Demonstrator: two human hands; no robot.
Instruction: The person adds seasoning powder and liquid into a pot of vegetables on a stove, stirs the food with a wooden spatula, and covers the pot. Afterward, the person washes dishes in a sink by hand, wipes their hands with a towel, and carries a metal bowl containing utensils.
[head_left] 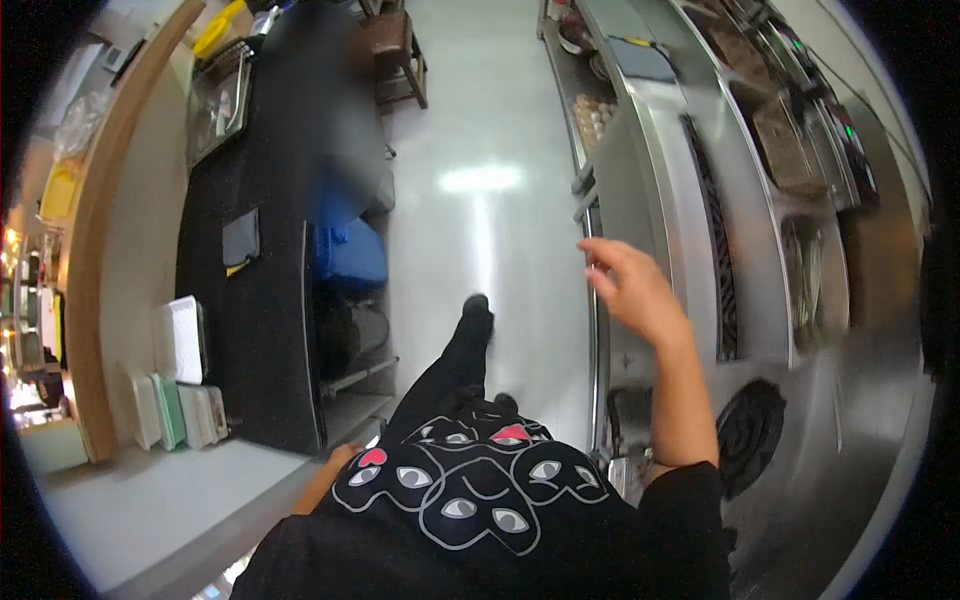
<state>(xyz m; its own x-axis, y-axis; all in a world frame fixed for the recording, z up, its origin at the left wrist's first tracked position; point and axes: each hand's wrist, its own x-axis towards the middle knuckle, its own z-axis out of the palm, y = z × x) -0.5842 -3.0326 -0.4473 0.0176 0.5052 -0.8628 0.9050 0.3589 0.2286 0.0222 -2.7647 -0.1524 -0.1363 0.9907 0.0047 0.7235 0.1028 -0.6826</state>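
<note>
My right hand (632, 292) is held out over the edge of the steel counter on the right. Its fingers are loosely bent and apart, and nothing shows in them. Down at my left side, my left hand (345, 455) is mostly hidden by my black printed shirt (470, 490). A small pale patch shows beside it, too little to name, and its fingers cannot be made out. One of my legs (450, 355) is stretched forward on the grey floor (430, 240).
Fryer baskets (785, 140) line the steel counter (645, 170); eggs (593, 115) sit on a lower shelf. Along the left, a dark counter (250, 320) carries a folded grey cloth (241, 240). Below are a blue bin (350, 255) and, farther off, a brown stool (392, 45).
</note>
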